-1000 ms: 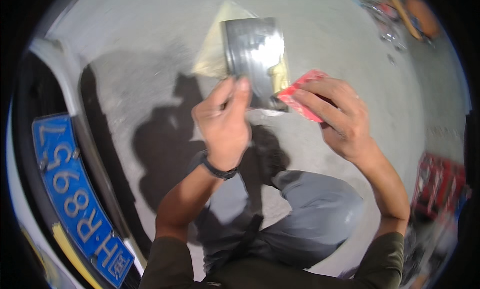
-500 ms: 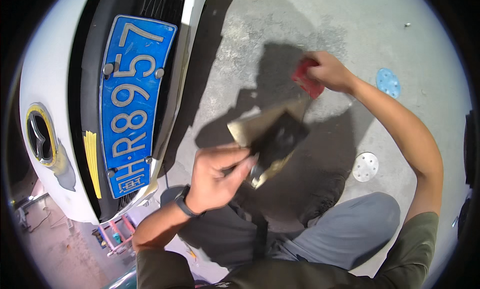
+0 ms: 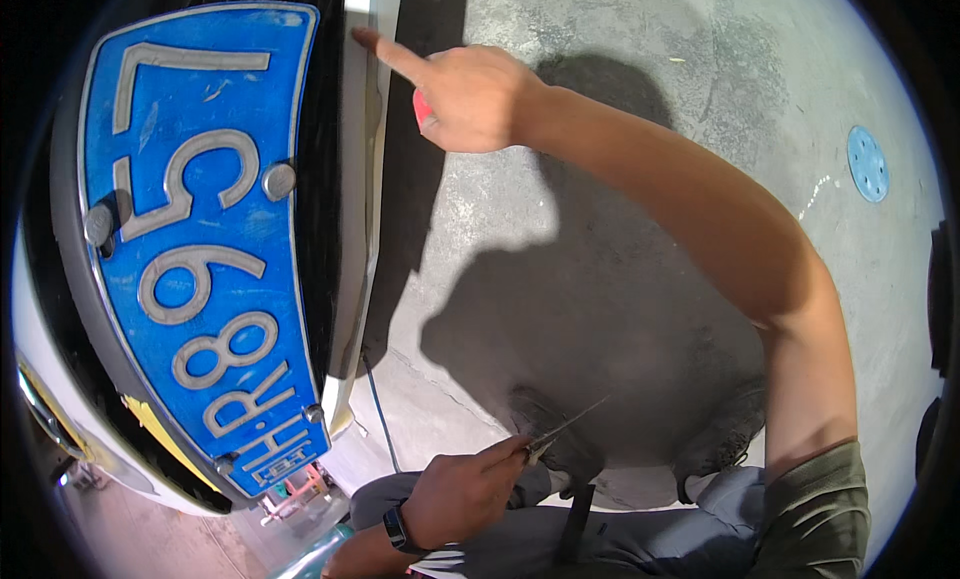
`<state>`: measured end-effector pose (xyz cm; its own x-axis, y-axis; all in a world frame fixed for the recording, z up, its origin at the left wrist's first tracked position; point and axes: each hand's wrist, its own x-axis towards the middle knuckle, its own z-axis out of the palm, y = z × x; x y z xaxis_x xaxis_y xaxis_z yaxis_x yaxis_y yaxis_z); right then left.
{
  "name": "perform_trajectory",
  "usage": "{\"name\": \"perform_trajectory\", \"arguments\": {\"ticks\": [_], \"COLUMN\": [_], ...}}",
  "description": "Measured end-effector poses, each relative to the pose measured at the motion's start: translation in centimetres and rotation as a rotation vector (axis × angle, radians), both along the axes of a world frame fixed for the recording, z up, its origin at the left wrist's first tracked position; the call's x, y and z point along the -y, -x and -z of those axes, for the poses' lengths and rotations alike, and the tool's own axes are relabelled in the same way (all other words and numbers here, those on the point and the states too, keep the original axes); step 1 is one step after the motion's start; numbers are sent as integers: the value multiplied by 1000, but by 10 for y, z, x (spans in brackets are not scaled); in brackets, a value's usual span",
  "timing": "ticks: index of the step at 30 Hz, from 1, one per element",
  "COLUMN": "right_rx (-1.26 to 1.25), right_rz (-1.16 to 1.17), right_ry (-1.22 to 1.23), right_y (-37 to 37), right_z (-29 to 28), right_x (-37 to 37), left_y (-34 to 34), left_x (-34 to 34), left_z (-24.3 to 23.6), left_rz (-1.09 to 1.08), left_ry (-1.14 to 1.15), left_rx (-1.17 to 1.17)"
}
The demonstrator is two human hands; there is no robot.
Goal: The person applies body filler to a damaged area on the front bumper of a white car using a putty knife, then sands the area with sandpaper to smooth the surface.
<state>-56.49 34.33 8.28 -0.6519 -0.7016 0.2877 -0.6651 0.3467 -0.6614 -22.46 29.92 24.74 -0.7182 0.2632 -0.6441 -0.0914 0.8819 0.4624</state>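
Observation:
My right hand (image 3: 470, 99) reaches left to the car's front bumper (image 3: 368, 74). Its index finger is stretched out over the white bumper edge; whether it touches is hard to tell. The other fingers are curled round a red scraper (image 3: 422, 109), mostly hidden in the palm. Low in the middle, over my lap, my left hand (image 3: 465, 494) grips a putty knife (image 3: 568, 426), its thin blade seen edge-on and pointing up to the right. Pale paste shows near the fingers.
A blue number plate (image 3: 205, 249) is bolted to the car at left, with yellow tape (image 3: 160, 434) below it. A blue perforated sanding disc (image 3: 867, 164) lies on the concrete floor at right. A thin blue cord (image 3: 380, 409) runs near the bumper's lower end.
My right hand has moved from the upper middle left to the bumper, its index finger now extended. My left hand has dropped lower, turning the putty knife edge-on. The view has come nearer the car.

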Motion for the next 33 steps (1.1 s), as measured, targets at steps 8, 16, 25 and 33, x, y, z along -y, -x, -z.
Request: {"name": "perform_trajectory", "arguments": {"ticks": [8, 16, 25, 33], "right_rx": [-23, -509, -169, -125], "right_rz": [-259, -13, 129, -160], "right_ry": [-127, -94, -134, -49], "right_y": [-86, -83, 35, -53], "right_z": [2, 48, 12, 13], "right_x": [26, 29, 2, -5], "left_y": [3, 18, 17, 16], "left_x": [13, -4, -7, -7], "left_z": [-6, -23, -28, -28], "left_rz": [103, 43, 47, 94], "left_ry": [6, -30, 1, 7], "left_rx": [71, 44, 37, -26]}}
